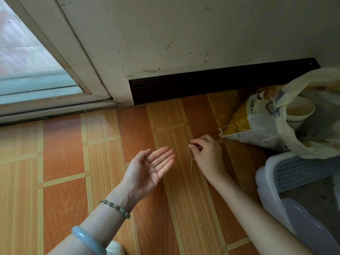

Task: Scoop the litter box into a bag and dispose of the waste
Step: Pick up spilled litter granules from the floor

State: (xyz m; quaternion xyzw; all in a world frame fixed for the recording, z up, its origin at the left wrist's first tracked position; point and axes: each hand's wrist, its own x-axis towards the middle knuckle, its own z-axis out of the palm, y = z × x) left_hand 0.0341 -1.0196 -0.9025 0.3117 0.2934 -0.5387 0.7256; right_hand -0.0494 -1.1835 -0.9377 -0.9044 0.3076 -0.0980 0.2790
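Orange floor [64,153] tiles carry stray grains [199,215]; my right hand [207,155] pinches one, my left hand [152,168] lies open with two. Litter box [272,181] scooping seems unfinished.

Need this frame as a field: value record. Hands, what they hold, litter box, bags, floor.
left hand: open, palm up, two small granules on it
right hand: fingertips pinched on a small dark bit, above the floor
thread: hangs below the right hand
litter box: lower right, grey, perforated panel
litter sack: yellow and white, lying on the floor by the wall
plastic bag: pale, open, above the box
floor: scattered granules near the box
wrist: bead bracelet, pale bangle
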